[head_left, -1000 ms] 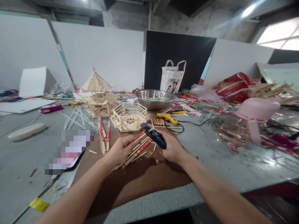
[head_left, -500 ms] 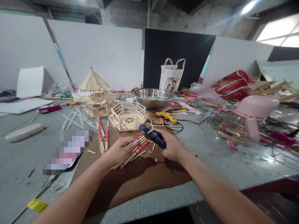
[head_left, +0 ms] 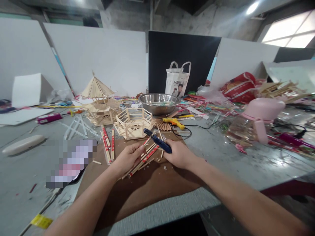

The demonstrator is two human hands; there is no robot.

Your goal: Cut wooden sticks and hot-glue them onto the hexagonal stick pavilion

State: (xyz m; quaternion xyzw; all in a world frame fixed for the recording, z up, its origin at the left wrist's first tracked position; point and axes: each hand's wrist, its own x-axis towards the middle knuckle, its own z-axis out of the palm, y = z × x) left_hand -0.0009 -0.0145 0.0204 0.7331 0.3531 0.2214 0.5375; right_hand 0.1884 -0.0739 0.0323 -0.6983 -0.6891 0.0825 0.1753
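My left hand (head_left: pixel 128 158) is closed around a bundle of wooden chopsticks (head_left: pixel 145 154), some with red printed wrappers, held slanting over a brown board (head_left: pixel 147 190). My right hand (head_left: pixel 179 154) grips a dark blue cutter tool (head_left: pixel 157 141), its tip pointing up-left over the far ends of the sticks. The two hands are close together above the board. Small wood offcuts lie on the board beneath them.
A hexagonal stick fence frame (head_left: pixel 133 123) and a stick pagoda model (head_left: pixel 99 101) stand behind the board. A steel bowl (head_left: pixel 158 103), a yellow glue gun (head_left: pixel 173 122) with its cable, a pink-capped bottle (head_left: pixel 256 123) and loose wrapped chopsticks (head_left: pixel 108 144) crowd the grey table (head_left: pixel 246 164).
The blue cutter has tilted and now looks narrower in my right hand. Both hands stay over the board; the view shifted slightly.
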